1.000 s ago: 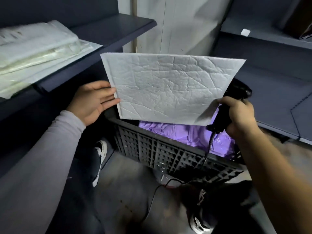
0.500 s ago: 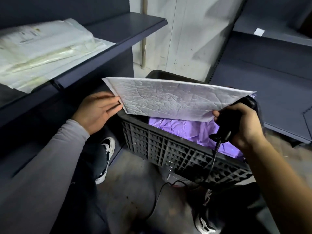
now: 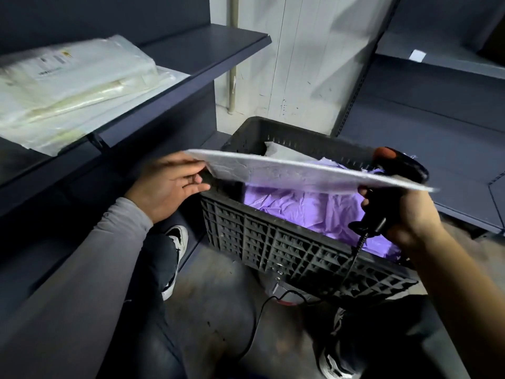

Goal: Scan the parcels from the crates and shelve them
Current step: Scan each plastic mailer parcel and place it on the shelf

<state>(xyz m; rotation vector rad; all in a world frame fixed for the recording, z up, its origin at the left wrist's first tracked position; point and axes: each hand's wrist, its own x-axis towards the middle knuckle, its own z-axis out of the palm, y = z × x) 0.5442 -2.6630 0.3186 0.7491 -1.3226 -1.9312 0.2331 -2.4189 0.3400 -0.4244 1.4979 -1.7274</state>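
Crouched on the floor (image 3: 218,310) between two runs of dark shelving. My left hand (image 3: 169,187) is at the left edge of a white padded mailer (image 3: 287,173); fingers lie fairly straight under that edge, thumb along the top, so it looks like a light pinch, though motion blur keeps me from being sure of the grip. The mailer is held nearly flat, seen almost edge-on, tilted down toward the right, hanging over the open top of a black slatted crate (image 3: 287,253). My right hand (image 3: 404,214) is wrapped tight around the handle of a black scanner (image 3: 401,170), its head up behind the mailer's right end, with an orange patch on top. I cannot tell whether this hand also touches the mailer; its right edge passes just above my knuckles. A coiled cable (image 3: 352,258) drops from the scanner's handle, down the crate's front wall and onto the floor. Inside the crate lies a crumpled purple parcel (image 3: 308,212), filling most of what I can see, and a white parcel (image 3: 278,151) pokes up at the far wall. On the shelf (image 3: 196,58) to my upper left sits a stack (image 3: 71,83) of pale plastic-wrapped parcels, labels blurred. The shelves (image 3: 426,110) to my right are dark; a small white tag (image 3: 418,55) sits on an upper one. My left shoe (image 3: 177,250) is beside the crate's near left corner, my right shoe (image 3: 336,359) below it.
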